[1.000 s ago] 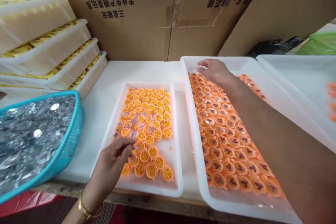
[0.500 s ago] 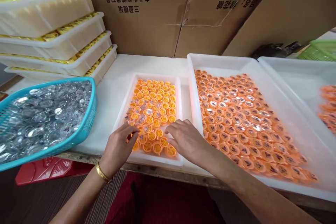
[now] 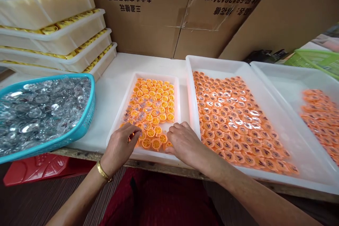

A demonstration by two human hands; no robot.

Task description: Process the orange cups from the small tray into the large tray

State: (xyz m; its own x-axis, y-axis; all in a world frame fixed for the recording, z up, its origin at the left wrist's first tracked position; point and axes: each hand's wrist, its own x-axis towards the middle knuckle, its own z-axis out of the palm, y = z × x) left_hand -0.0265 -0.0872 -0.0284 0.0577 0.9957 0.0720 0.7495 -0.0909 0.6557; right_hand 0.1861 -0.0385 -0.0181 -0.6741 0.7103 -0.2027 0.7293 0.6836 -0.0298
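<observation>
A small white tray (image 3: 182,93) in front of me holds several orange round caps with yellow centres (image 3: 153,104). My left hand (image 3: 120,146) rests over the tray's near left corner, fingers bent and pinched among the caps. My right hand (image 3: 185,143) lies at the near right corner, fingers curled down onto the caps. What either hand grips is hidden under the fingers. A gold bangle (image 3: 102,171) circles my left wrist.
A large white tray (image 3: 192,88) of orange pieces (image 3: 233,116) lies to the right, another white tray (image 3: 291,84) beyond it. A blue basket (image 3: 88,116) of clear domes sits left. Stacked white trays (image 3: 66,42) stand at back left, cardboard boxes (image 3: 164,10) behind, a green basket (image 3: 315,60) far right.
My right hand came back from the far end of the large tray to the small tray's near right corner. The left hand stayed at the near left corner.
</observation>
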